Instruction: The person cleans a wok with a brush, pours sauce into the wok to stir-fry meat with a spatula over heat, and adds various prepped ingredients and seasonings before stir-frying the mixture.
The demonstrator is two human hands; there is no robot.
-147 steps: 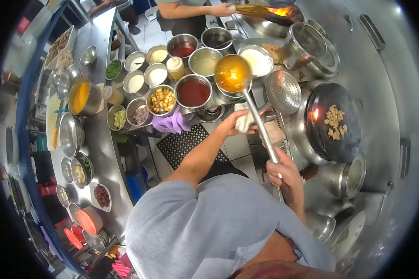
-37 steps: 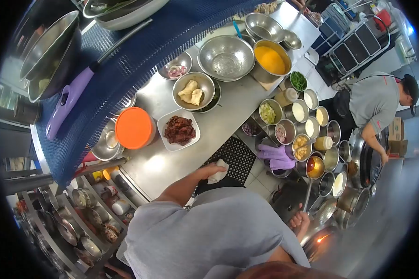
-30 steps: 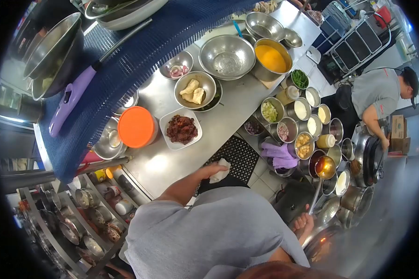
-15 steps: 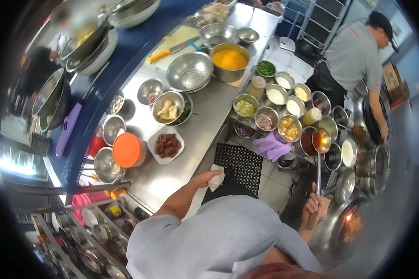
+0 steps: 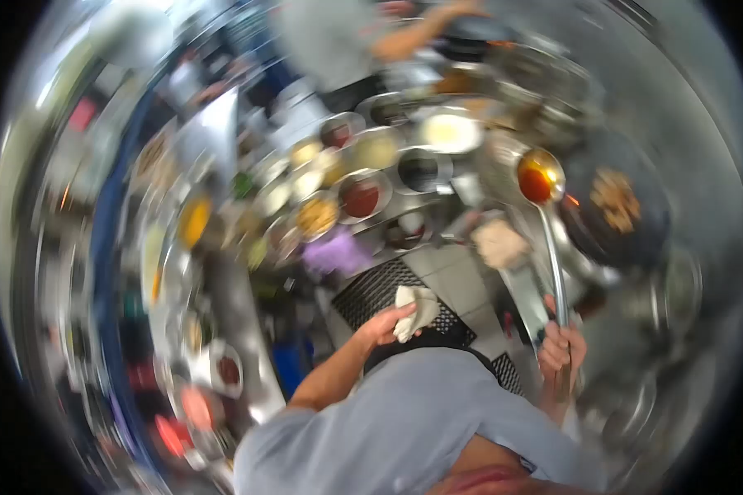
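My right hand [image 5: 563, 346] is closed around the long handle of a metal ladle [image 5: 553, 256]. Reddish-brown liquid [image 5: 535, 183] lies in the ladle's bowl, just left of a dark wok [image 5: 582, 235]. Browned pieces of food [image 5: 617, 200] sit inside that wok. My left hand [image 5: 381, 327] grips a bunched white cloth [image 5: 417, 312] in front of my body, above the floor mat.
Metal pots of ingredients crowd the counter ahead, among them one of dark red sauce [image 5: 360, 198]. Purple cloth [image 5: 337, 252] hangs at its edge. A beige cloth-like piece [image 5: 501, 243] lies beside the wok. Another person's arm [image 5: 421, 33] reaches across at the top.
My view has swung right toward the stove, blurring the surroundings. The filled ladle has come from over the ingredient pots to beside the wok. The cloth stays in my left hand.
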